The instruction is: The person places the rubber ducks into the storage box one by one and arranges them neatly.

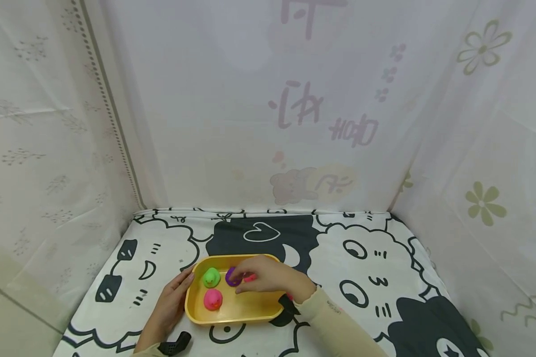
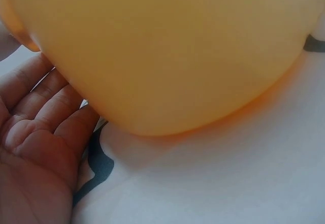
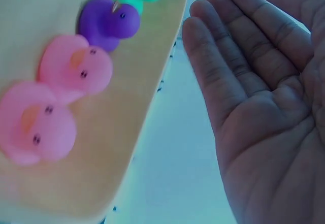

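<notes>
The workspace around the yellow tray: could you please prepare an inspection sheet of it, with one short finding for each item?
Surface: cloth printed with black-and-white cartoon figures.
Job's things: yellow tray on the cloth, holding a green duck, a purple duck and two pink ducks.
Clutter: a small pink patch beside the right wrist, too hidden to identify.
Hands: left hand touches the tray's left end; right hand is over the tray, with fingers extended in its wrist view.
Cables: nothing seen.
Surroundings: pale printed sheets at the left, back and right.
</notes>
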